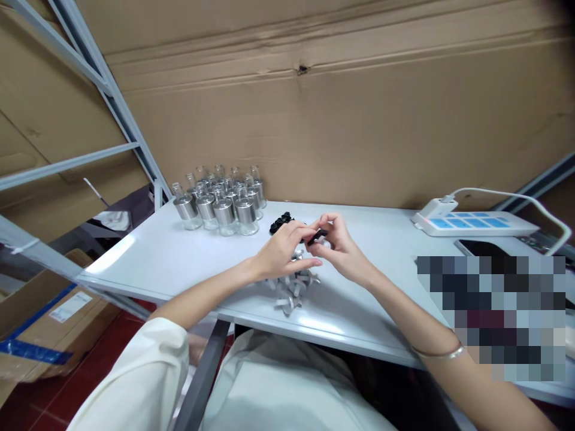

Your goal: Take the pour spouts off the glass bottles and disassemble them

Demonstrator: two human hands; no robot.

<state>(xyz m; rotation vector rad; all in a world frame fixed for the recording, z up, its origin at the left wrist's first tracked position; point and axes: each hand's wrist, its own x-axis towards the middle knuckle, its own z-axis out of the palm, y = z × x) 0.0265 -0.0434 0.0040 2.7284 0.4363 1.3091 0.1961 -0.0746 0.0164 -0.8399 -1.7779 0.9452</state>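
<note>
My right hand (340,248) pinches a small black part (317,237) between thumb and fingers, above the table. A pale, shiny bit shows beside it, too small to name. My left hand (287,248) reaches in from the left, its fingertips at the black part's left end and its thumb stretched apart below. Under the hands lies a heap of silver-grey winged pieces (290,292). Behind my left hand is a cluster of small black pieces (281,221), partly hidden by the fingers. Farther left stand several glass bottles with metal sleeves (224,212), upright and with bare necks.
On the white table (368,305), a power strip (480,223) with a plugged-in charger (438,208) and white cable sits at the right. A phone (480,247) lies before it. Cardboard (336,131) lines the back. Metal shelf posts and an open carton (54,323) are at left.
</note>
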